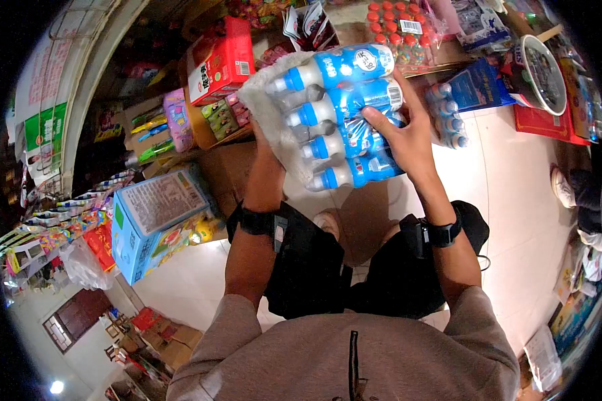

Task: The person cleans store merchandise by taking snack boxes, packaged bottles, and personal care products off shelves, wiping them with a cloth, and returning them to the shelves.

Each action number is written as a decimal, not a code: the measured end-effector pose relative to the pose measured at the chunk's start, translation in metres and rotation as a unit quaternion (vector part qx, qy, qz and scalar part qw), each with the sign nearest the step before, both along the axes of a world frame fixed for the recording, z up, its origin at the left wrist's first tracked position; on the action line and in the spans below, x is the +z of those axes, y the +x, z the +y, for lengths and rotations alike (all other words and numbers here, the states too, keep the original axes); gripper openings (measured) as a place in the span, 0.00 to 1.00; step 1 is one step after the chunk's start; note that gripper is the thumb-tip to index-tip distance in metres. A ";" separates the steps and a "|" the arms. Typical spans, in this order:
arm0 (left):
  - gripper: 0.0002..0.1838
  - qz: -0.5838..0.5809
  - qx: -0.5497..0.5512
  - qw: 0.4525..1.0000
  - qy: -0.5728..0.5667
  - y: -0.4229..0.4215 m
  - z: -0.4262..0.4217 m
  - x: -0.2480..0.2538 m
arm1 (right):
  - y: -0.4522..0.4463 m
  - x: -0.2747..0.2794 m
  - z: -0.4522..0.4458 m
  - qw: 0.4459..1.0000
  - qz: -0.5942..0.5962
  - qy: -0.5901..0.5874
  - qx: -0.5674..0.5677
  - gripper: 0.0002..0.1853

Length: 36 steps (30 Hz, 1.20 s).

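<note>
Bottle pack (351, 120); right grip (406, 134) holding, left grip hidden.

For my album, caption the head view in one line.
Right hand grips a film-wrapped pack of blue and white plastic bottles; left hand mostly hidden behind a pale fuzzy cloth.

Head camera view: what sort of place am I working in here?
Probably a small shop or its stockroom: a shrink-wrapped bottle pack, a red carton with a printed barcode, and red-capped containers bundled under a barcode label all look like retail stock.
</note>
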<state>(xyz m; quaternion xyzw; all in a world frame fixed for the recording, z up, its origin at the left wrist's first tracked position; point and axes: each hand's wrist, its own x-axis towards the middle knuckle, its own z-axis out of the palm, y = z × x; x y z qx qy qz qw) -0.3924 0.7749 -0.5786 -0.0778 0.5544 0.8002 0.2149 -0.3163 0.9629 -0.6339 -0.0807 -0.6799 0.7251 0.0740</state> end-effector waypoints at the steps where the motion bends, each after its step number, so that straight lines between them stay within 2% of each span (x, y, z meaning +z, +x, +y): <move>1: 0.26 0.007 0.006 1.000 -0.021 0.003 0.004 0.004 | 0.001 0.000 0.002 1.000 -0.002 -0.009 -0.002 0.43; 2: 0.26 0.016 0.015 0.999 -0.044 0.005 0.006 0.002 | 0.001 -0.002 0.004 1.000 -0.004 -0.009 -0.004 0.43; 4: 0.27 0.022 0.054 0.997 -0.044 0.007 -0.002 -0.048 | -0.002 -0.007 0.007 0.996 0.036 0.071 -0.049 0.43; 5: 0.27 0.031 0.094 0.994 -0.043 0.008 -0.004 -0.065 | -0.001 -0.005 0.007 0.996 0.036 0.071 -0.049 0.43; 6: 0.27 0.066 0.070 0.988 -0.124 0.010 -0.001 -0.061 | -0.001 0.000 0.007 0.989 0.051 0.118 -0.070 0.43; 7: 0.27 0.065 0.071 0.987 -0.125 0.012 0.003 -0.057 | 0.001 0.004 0.004 0.980 0.067 0.163 -0.090 0.43; 9: 0.28 0.133 0.121 0.959 -0.218 0.012 0.009 -0.047 | 0.003 0.005 0.000 0.987 0.051 0.127 -0.087 0.43; 10: 0.28 0.160 0.124 0.955 -0.218 0.010 0.006 -0.049 | 0.002 0.000 0.001 0.989 0.057 0.108 -0.085 0.43; 11: 0.28 0.162 0.124 0.955 -0.217 0.010 0.005 -0.046 | 0.000 -0.003 0.002 0.990 0.063 0.091 -0.083 0.43; 12: 0.32 0.074 0.105 0.969 -0.210 0.011 0.005 -0.039 | -0.001 -0.004 0.002 0.990 0.065 0.092 -0.086 0.43; 13: 0.35 -0.016 0.084 0.976 -0.202 0.012 0.004 -0.035 | -0.002 -0.004 0.003 0.994 0.051 0.055 -0.074 0.42; 14: 0.35 -0.004 0.031 0.998 -0.054 0.008 -0.007 -0.053 | -0.002 -0.006 0.003 0.997 0.038 0.017 -0.061 0.42; 15: 0.35 -0.004 0.030 0.998 -0.054 0.008 -0.011 -0.050 | -0.003 -0.010 0.004 0.997 0.037 0.017 -0.062 0.42; 17: 0.26 -0.127 -0.005 0.988 0.085 0.009 -0.017 -0.046 | -0.005 -0.020 0.008 0.999 0.024 -0.016 -0.037 0.41; 21: 0.27 -0.122 -0.003 0.988 0.091 0.007 -0.022 -0.056 | -0.004 -0.015 0.009 0.998 -0.018 -0.059 -0.021 0.41; 24: 0.30 -0.126 -0.033 0.970 0.204 0.003 -0.025 -0.072 | -0.005 -0.018 0.009 0.995 -0.048 -0.085 -0.024 0.42; 26: 0.32 -0.128 -0.004 0.979 0.157 0.007 -0.025 -0.073 | -0.006 -0.024 0.008 0.989 -0.047 -0.137 -0.029 0.41; 27: 0.32 -0.129 -0.007 0.979 0.157 0.006 -0.024 -0.069 | -0.005 -0.021 0.005 0.989 -0.047 -0.137 -0.032 0.41; 28: 0.33 -0.123 -0.077 0.964 0.222 0.003 -0.026 -0.064 | -0.005 -0.017 0.003 0.992 -0.030 -0.107 -0.052 0.41; 31: 0.30 -0.132 -0.106 0.962 0.212 0.011 -0.013 -0.051 | -0.007 -0.011 0.005 0.996 0.001 -0.041 -0.083 0.39; 32: 0.28 -0.029 -0.078 0.996 0.039 0.016 -0.002 -0.045 | -0.009 -0.014 0.006 0.995 0.022 -0.021 -0.099 0.39; 33: 0.27 0.074 -0.047 0.987 -0.135 0.019 0.005 -0.042 | -0.010 -0.014 0.007 0.992 0.043 -0.001 -0.116 0.39; 36: 0.26 0.108 -0.020 0.982 -0.152 0.018 0.006 -0.045 | -0.008 -0.016 0.004 0.992 0.041 -0.024 -0.118 0.39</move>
